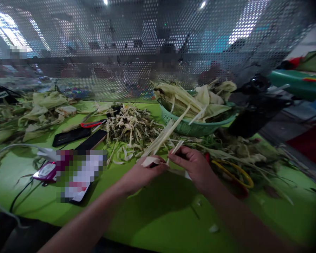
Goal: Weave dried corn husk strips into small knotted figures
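Note:
Pale dried corn husk strips (165,137) rise from my left hand (147,172), whose fingers are closed around their lower ends. Close beside it, my right hand (191,165) pinches a short husk strip (177,147) between thumb and fingertips. Both hands are just above the green table (158,218), nearly touching each other. Behind them a heap of short, curled husk pieces (130,126) lies on the table. Yellow-and-red handled scissors (238,174) rest to the right of my right hand, their blades hidden.
A green basket (195,128) piled with husks stands behind my hands. More husks (44,109) lie at left, near a dark phone (91,140), a black case (71,136), a red cutter (93,123) and a purple device with cables (46,172). A perforated metal screen (116,70) bounds the back.

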Demonstrator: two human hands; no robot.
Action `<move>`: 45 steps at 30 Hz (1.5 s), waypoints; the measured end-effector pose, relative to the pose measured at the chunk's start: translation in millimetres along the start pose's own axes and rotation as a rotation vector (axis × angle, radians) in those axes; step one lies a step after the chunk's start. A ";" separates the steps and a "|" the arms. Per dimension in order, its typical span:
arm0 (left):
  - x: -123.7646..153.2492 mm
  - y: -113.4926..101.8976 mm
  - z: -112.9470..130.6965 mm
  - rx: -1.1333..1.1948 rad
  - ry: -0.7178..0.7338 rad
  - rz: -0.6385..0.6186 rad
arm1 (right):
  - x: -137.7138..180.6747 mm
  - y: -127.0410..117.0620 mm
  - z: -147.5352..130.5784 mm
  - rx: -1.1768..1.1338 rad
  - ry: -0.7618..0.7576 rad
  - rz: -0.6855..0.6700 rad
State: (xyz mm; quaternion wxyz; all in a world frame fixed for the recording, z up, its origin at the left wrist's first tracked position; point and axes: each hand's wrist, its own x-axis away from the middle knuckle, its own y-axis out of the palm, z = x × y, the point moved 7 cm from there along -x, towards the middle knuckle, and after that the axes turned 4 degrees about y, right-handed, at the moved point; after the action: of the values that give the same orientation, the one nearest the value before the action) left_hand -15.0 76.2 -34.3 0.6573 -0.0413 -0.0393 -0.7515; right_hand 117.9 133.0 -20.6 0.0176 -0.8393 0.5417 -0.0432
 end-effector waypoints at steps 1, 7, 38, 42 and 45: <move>1.2 0.5 0.3 0.000 -0.006 -0.006 | -0.5 -1.9 1.1 -0.008 0.000 0.034; 3.9 -7.8 -8.0 0.035 -0.072 0.090 | -1.3 -11.1 -2.3 0.112 -0.053 0.155; 3.5 26.6 6.1 -0.270 0.179 -0.304 | 8.2 -6.5 -22.2 0.357 -0.246 0.240; 5.9 19.7 8.7 0.000 0.056 -0.240 | 2.9 -9.2 -22.8 0.248 -0.190 0.112; 3.9 8.7 5.3 0.149 0.002 -0.072 | -0.5 -8.1 -20.3 0.240 -0.134 0.014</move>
State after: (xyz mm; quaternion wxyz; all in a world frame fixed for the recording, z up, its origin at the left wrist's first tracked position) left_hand -6.9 71.8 -28.5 0.6312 0.0099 -0.0958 -0.7696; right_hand 123.2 137.1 0.2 0.1542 -0.8285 0.5359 -0.0513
